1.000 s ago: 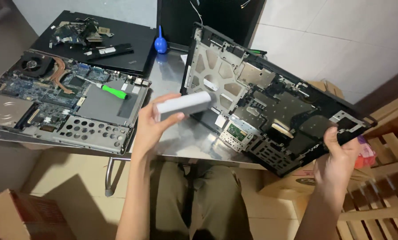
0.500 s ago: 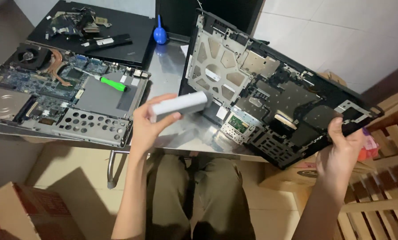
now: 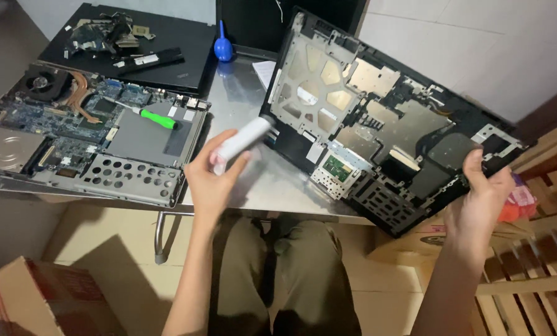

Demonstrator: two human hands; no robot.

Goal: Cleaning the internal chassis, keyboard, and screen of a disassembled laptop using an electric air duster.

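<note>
My left hand (image 3: 211, 180) grips a white cylindrical tool (image 3: 241, 141) with a dark tip; the tip points at the lower left corner of a black laptop bottom case (image 3: 378, 124). My right hand (image 3: 480, 199) holds that case by its right edge, tilted up, its inner side with metal frame and small boards facing me. The case's lower left corner rests near the metal table (image 3: 253, 106).
An opened laptop chassis (image 3: 85, 134) with motherboard, fan and a green-handled screwdriver (image 3: 157, 118) lies at the left. Behind it a closed black laptop (image 3: 179, 56) carries loose parts; a blue air blower (image 3: 223, 48) stands nearby. Cardboard box (image 3: 36, 298) lower left, wooden slats (image 3: 539, 249) right.
My left hand has turned the white tool and brought its tip up to the case's lower left corner. The case stays held in my right hand.
</note>
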